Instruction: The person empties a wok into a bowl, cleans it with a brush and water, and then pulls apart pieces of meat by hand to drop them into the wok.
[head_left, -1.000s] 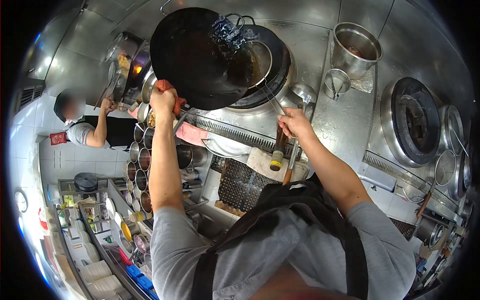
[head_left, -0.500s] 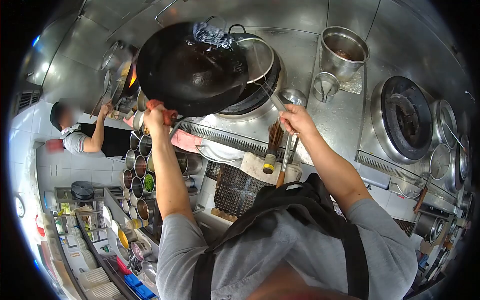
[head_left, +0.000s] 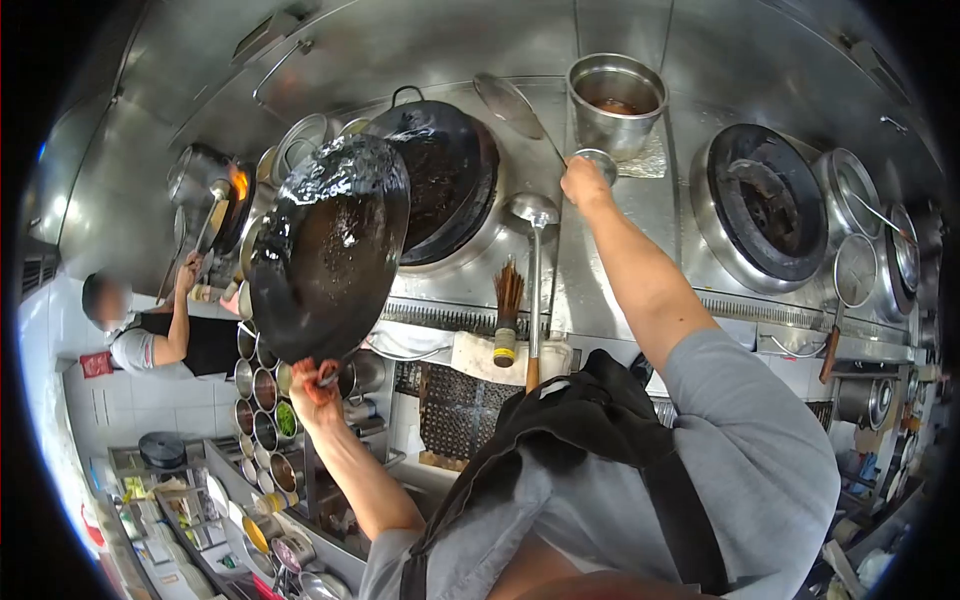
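My left hand (head_left: 316, 405) is closed round the handle side of a black wok (head_left: 325, 255), with a red cloth (head_left: 318, 385) between palm and metal. The wok is lifted and tilted, its wet inside shining. Behind it, a second black wok (head_left: 440, 175) sits on the burner, dark liquid inside. My right hand (head_left: 586, 184) grips the handle of a round mesh strainer (head_left: 508, 105), which hangs over the steel counter left of a deep metal pot (head_left: 616, 125). Close by the right fingers stands a small metal container (head_left: 600, 162).
A ladle (head_left: 535, 210) and a bristle brush (head_left: 507, 300) lie at the stove's front edge. To the right is another wok burner (head_left: 770, 205). At far left a co-worker (head_left: 165, 340) works near a flame. Metal containers (head_left: 264, 388) stand below my left arm.
The held wok has come down and tilted more steeply, showing the second wok behind it. My right hand has carried the strainer away from the woks, up beside the pot.
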